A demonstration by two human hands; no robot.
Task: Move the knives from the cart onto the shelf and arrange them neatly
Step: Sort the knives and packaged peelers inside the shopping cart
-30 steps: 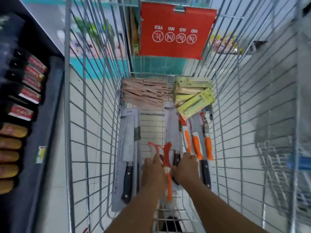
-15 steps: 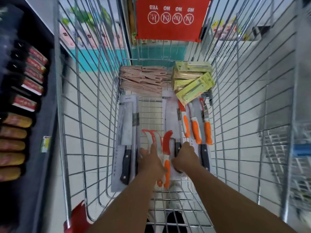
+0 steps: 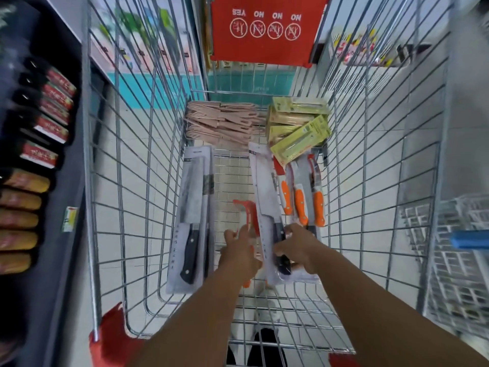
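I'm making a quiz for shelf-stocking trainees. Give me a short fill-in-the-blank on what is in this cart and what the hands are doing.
1. The right hand grips a packaged cleaver with a ____ handle.
2. The three knives by the cart's right wall have ____ handles.
3. The yellow-green boxes sit at the cart's far ____ corner.
4. The sign at the cart's far end is ____.

Missing words: black; orange; right; red

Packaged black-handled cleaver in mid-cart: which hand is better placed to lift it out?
Right. The right hand already grips the cleaver pack at its handle; the left hand is on the red-sheathed knives.
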